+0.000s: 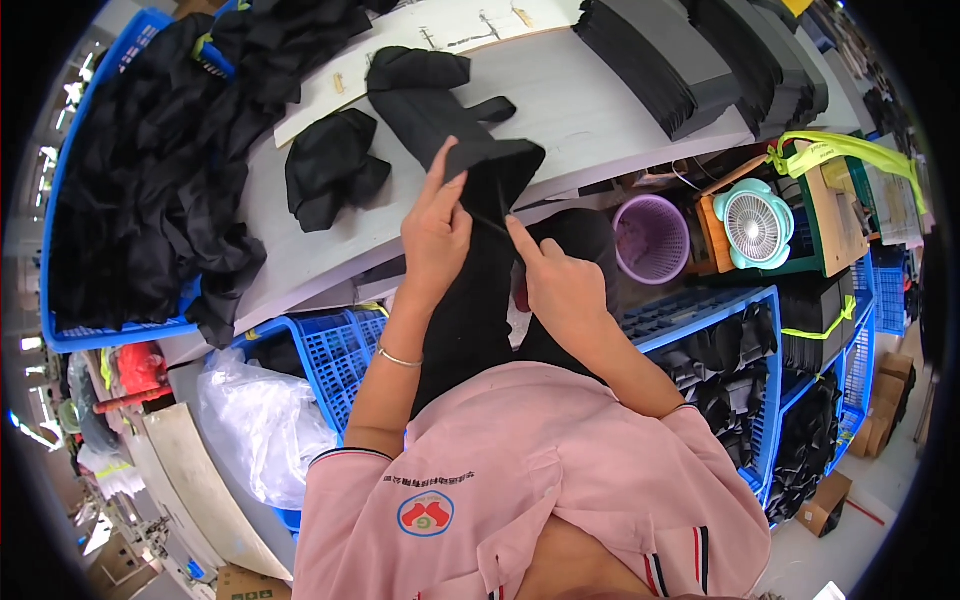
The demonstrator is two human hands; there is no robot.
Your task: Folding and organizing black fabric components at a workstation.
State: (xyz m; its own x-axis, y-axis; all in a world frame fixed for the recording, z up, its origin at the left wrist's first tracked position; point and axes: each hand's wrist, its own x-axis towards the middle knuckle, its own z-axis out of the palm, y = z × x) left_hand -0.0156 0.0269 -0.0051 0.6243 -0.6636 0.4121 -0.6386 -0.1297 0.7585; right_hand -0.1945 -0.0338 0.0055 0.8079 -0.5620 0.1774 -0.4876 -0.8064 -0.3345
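Observation:
Over the near edge of the white table [550, 100], both my hands are at a black fabric piece [507, 160]. My left hand [437, 240] grips its left side, index finger reaching up along the cloth and the other fingers curled. On the opposite side, my right hand [568, 288] pinches a lower edge, its index finger straight and its thumb hidden. Beyond my fingers, black cloth with a narrow strap [492, 110] stretches across the tabletop; whether it is all one piece I cannot tell. A crumpled black fabric piece [335, 170] rests to the left.
A blue basket [120, 338] heaped with black cloth stands at the left. Stacks of flat black pieces [660, 60] sit at the back right. Right of my legs are a purple bin [655, 235], a teal fan [757, 225] and blue crates [770, 400]. A clear plastic bag [262, 420] lies lower left.

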